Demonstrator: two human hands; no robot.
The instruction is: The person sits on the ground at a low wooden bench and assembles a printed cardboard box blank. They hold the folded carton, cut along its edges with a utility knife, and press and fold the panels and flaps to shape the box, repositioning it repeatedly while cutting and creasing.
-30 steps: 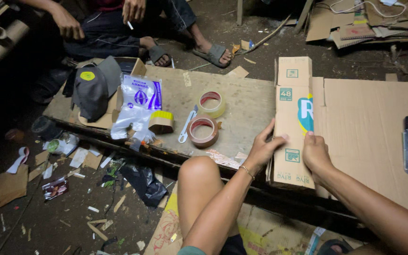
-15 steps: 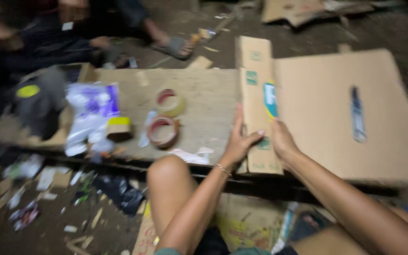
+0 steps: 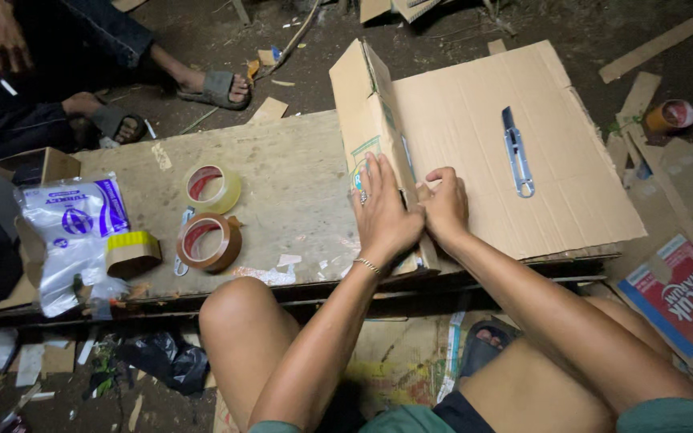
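A large brown cardboard sheet (image 3: 483, 136) lies on a low wooden board (image 3: 282, 200). Its printed left flap (image 3: 360, 104) stands up along a fold. My left hand (image 3: 382, 212) lies spread against the outer side of that flap, near its front end. My right hand (image 3: 444, 207) sits just right of it with fingers curled, pressing on the sheet at the fold, thumb beside the left hand. A blue-grey box cutter (image 3: 516, 152) rests on the sheet, beyond my right hand.
Two tape rolls, a clear one (image 3: 212, 188) and a brown one (image 3: 208, 242), lie left of my hands. Further left are a small yellow-topped roll (image 3: 131, 250) and a plastic bag (image 3: 74, 232). Another person's sandalled foot (image 3: 212, 87) is at the back left. Cardboard scraps litter the ground.
The flap, held folded over before, now stands up more. Both hands have shifted from its near end up to the fold. The view has moved closer.
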